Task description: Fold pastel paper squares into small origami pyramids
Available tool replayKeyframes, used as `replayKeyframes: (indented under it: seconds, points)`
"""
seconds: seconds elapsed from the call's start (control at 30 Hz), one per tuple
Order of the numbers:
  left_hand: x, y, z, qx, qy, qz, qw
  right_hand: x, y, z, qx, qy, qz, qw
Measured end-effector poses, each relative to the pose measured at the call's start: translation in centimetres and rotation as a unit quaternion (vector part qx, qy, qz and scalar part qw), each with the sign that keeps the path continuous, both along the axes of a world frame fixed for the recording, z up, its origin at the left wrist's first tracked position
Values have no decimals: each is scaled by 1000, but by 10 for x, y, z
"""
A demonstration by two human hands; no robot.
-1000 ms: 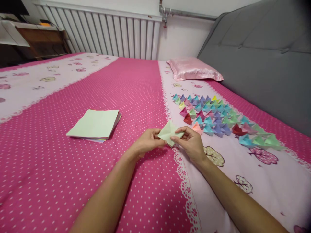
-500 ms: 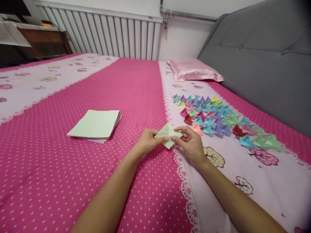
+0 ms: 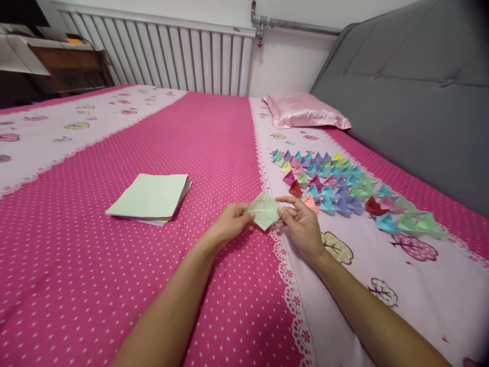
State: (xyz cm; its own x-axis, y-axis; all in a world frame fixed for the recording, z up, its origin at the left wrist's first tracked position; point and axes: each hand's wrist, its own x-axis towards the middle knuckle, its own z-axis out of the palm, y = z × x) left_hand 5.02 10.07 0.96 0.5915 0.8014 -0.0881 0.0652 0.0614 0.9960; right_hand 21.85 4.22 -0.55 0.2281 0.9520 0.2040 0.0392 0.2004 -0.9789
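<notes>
- Half a second ago both thumbs lay across the front of the paper (image 3: 264, 218), close to its middle; now they have drawn back to its left and right corners, so more of its face shows.
- That face now has a level edge across the middle and a narrow slit in the upper half, with pink showing through; whether the paper was turned over or its flaps shifted, I cannot tell.
- For the work, I judge this a pause between folds, with the paper creased but its layers lying fairly flat.
- The left hand (image 3: 232, 224) is nearly closed, pinching the left corner between thumb and fingers.
- The right hand (image 3: 303, 224) pinches the right corner likewise, its index finger stretched along the upper right edge; the fingers behind the paper are partly hidden.
- The paper is between the two hands, a pale green diamond with one point far and one near, over the lace (image 3: 284, 275) of the cover (image 3: 221, 137).
- Left of the left hand, well apart, lies the stack (image 3: 151, 196) of sheets, unchanged, pale green on top.
- Far and right of the right hand stand the folded pieces (image 3: 343, 193) in many colours, also unchanged; the nearest are just beyond its fingers.
</notes>
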Motion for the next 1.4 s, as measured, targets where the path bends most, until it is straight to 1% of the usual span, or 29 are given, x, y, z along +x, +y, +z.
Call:
replayKeyframes:
  seconds: [0.13,0.33,0.5,0.63,0.77,0.9,1.13,1.23,1.33,1.4]
  points:
    - [1,-2,-2,-10,-14,13,1000,-3,-2,1,17,-14,1,1000]
    - [3,-1,-4,10,12,67,998,-5,-2,-1,43,-57,9,997]
    - [4,0,-2,55,42,74,995,-5,-3,0,26,-126,-7,992]
    - [3,-1,-1,77,38,67,994,-5,-3,3,22,-151,-20,988]
    - [3,-2,1,87,34,57,994,-4,-3,3,46,-165,-26,985]
    - [3,-2,1,93,33,65,993,-3,-2,4,71,-175,-32,981]
    - [4,-5,7,59,27,93,994,-2,-2,0,73,-176,-38,981]
    - [4,-6,6,55,11,99,993,-2,-2,2,76,-178,-37,980]
    - [4,-4,2,59,-22,92,994,-2,-3,3,76,-168,-27,982]
    - [4,-4,1,68,-12,78,995,-2,-3,3,72,-159,-19,984]
